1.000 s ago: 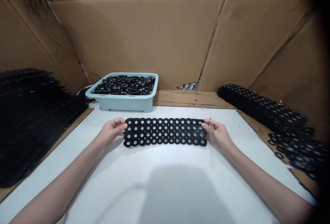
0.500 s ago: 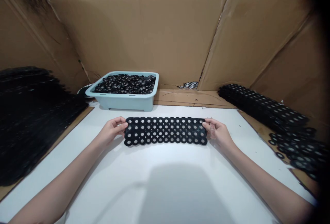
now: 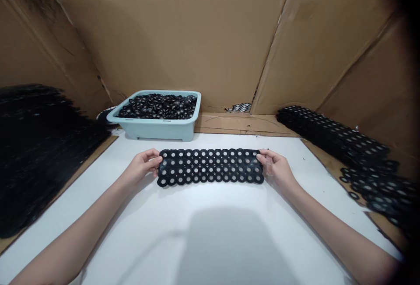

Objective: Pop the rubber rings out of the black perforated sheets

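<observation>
Between my hands stretches a black rectangular sheet of joined rings (image 3: 210, 166), with rows of round holes through which the white shows. My left hand (image 3: 144, 165) pinches its upper left corner, thumb in front and fingers behind. At the opposite end, my right hand (image 3: 275, 165) grips the upper right corner the same way. The sheet is held low over the white tabletop (image 3: 138, 232); whether its lower edge touches the surface I cannot tell.
A light blue basin (image 3: 157, 129) full of loose black rings stands at the back left. A large black pile (image 3: 42, 153) fills the left side. Stacked ring sheets (image 3: 331, 131) and loose black rings (image 3: 383, 188) lie at right. Cardboard walls (image 3: 183, 48) surround the table.
My hands keep their grip on the ring sheet, which stays almost in place. The whole view has shifted very slightly.
</observation>
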A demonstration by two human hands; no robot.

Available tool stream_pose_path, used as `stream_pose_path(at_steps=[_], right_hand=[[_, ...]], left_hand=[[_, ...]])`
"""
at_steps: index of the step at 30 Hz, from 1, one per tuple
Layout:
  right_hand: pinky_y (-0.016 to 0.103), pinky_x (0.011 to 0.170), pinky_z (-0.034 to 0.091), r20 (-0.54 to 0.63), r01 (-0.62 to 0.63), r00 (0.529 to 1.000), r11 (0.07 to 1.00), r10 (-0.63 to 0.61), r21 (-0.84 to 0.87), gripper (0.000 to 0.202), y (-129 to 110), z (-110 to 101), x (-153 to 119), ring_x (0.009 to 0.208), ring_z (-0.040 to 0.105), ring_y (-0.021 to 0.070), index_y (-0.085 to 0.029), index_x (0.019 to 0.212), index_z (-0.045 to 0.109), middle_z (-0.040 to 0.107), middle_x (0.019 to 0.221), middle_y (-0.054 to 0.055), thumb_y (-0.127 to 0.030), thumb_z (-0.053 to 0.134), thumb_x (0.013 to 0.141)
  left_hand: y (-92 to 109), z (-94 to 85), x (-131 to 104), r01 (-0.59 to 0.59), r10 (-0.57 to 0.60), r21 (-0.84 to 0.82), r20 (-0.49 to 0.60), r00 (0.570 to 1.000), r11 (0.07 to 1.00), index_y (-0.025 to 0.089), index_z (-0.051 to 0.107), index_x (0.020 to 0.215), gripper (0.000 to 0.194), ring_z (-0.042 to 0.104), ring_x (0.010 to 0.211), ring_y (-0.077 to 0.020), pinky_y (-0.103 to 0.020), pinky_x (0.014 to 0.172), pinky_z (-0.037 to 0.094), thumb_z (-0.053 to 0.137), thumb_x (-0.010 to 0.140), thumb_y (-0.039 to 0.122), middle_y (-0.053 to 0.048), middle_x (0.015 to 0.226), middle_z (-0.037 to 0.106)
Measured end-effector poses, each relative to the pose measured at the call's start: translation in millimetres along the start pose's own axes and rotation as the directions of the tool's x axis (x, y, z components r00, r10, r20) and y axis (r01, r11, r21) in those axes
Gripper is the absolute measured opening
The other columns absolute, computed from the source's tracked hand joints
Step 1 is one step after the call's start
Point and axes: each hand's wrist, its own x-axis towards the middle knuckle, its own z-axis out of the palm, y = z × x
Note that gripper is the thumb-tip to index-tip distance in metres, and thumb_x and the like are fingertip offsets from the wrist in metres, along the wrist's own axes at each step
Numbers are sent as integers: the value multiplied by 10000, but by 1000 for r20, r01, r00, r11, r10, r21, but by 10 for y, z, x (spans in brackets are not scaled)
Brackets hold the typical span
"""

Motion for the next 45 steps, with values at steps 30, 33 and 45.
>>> stream_pose_path(at_steps=[30,33,45], right_hand=[[195,406,292,23,-15,1000,1000,15,-7,379,33,-18,11,424,385,49,-154,829,595,456,575,-41,-384,717,553],[193,403,280,23,-9,1000,1000,9,-25,377,23,-17,6,423,379,49,-150,812,601,453,565,-41,-391,718,547],[192,384,264,39,20,999,999,-18,-42,400,22,-23,0,404,350,49,-137,817,589,415,510,-51,-418,707,559]], left_hand=[[-23,17,23,-11,11,12,14,1000,1000,172,492,727,179,484,434,-75,-205,463,384,610,712,306,51,542,511],[-23,18,22,-12,11,12,13,1000,1000,169,492,732,182,484,435,-78,-210,466,384,609,711,306,48,546,509],[-7,34,2,-2,2,0,25,1000,1000,168,470,730,198,472,430,-82,-215,465,368,605,711,312,43,540,513]])
